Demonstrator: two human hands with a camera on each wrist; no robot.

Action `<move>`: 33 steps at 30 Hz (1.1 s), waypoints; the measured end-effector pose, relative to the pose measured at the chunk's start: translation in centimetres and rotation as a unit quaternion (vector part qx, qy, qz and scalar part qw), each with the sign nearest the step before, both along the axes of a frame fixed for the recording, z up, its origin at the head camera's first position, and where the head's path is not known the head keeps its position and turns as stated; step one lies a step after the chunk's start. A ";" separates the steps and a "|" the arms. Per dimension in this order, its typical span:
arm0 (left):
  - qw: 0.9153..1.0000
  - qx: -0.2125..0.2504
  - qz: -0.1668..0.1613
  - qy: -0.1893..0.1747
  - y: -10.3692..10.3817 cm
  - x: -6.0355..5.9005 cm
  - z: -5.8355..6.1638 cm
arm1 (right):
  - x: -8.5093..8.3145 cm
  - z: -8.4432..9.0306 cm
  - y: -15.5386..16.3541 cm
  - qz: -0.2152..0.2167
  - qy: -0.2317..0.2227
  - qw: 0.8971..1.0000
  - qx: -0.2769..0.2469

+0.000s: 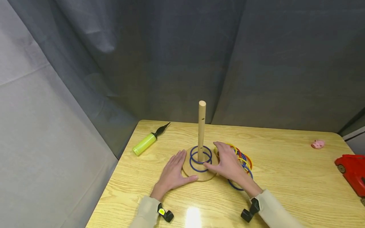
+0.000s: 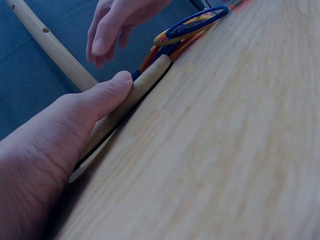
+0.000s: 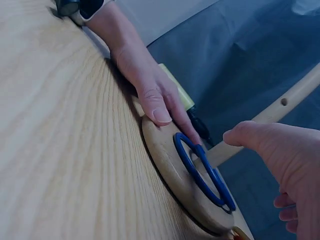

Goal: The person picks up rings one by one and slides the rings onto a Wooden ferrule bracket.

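Observation:
A round wooden base point(image 1: 203, 176) carries an upright wooden peg point(image 1: 201, 126). Two blue rings point(image 1: 196, 169) lie overlapping on the base, around the foot of the peg. My left hand point(image 1: 174, 172) rests along the base's left edge with its fingers extended; in the left wrist view its thumb point(image 2: 112, 92) lies on the base's rim. Over the base's right side is my right hand point(image 1: 228, 163), holding nothing, thumb apart from the fingers. In the right wrist view the right thumb point(image 3: 245, 134) overlaps the peg.
Beside the base on the right lies a pile of red, yellow and blue rings point(image 1: 251, 163), partly hidden by my right hand. A green hand pump point(image 1: 144, 144) with a black nozzle lies at the back left. Far right are a pink pig's head point(image 1: 317, 144) and a red toy car point(image 1: 355, 172).

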State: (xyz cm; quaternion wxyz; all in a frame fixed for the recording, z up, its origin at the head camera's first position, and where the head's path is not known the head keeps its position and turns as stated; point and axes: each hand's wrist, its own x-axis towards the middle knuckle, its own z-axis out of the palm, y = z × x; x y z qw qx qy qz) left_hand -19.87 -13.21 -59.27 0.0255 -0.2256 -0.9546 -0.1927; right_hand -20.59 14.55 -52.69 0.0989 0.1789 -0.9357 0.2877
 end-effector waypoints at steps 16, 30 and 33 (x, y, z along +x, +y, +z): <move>1.000 -0.005 0.005 0.006 -0.1 -0.1 -0.4 | 4.9 -1.2 3.8 -0.068 0.087 0.993 -0.031; 1.000 -0.005 0.005 0.000 0.1 0.0 -0.1 | 8.3 -4.7 5.8 -0.192 0.066 0.979 -0.031; 1.000 -0.006 0.005 -0.001 0.1 0.0 -0.1 | 8.6 -5.1 5.9 -0.201 0.066 0.977 -0.028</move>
